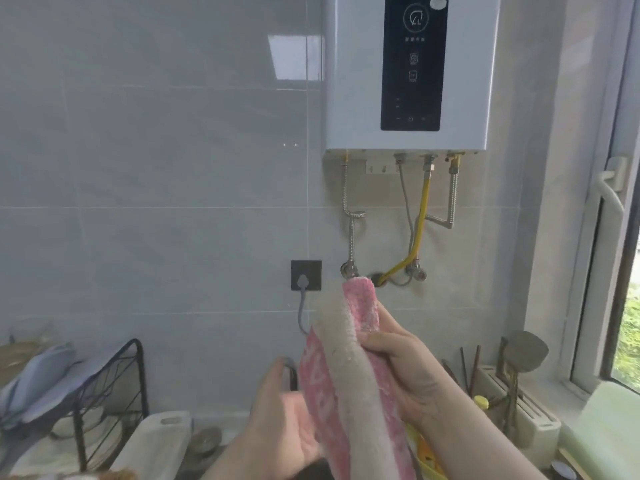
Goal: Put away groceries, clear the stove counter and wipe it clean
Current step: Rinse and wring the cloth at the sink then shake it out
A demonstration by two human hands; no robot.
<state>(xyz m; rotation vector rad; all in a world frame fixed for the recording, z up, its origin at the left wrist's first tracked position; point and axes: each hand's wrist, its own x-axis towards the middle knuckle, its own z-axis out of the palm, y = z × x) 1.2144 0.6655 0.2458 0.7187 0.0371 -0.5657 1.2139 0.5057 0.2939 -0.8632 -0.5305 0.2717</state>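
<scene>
Grey wall tiles fill the background, with a white water heater mounted high. Below the water heater a pink cloth with a fuzzy off-white band hangs folded lengthwise. The right hand grips its upper part, fingers curled round the right edge. The left hand, lower still, meets the cloth's left edge; blur hides whether its fingers grasp

The counter shows only as a narrow strip at the foot of the tiled wall. At left stands a black wire rack, with a white cutting board leaning beside it. At right stands a white utensil holder, near a pale green container.
</scene>
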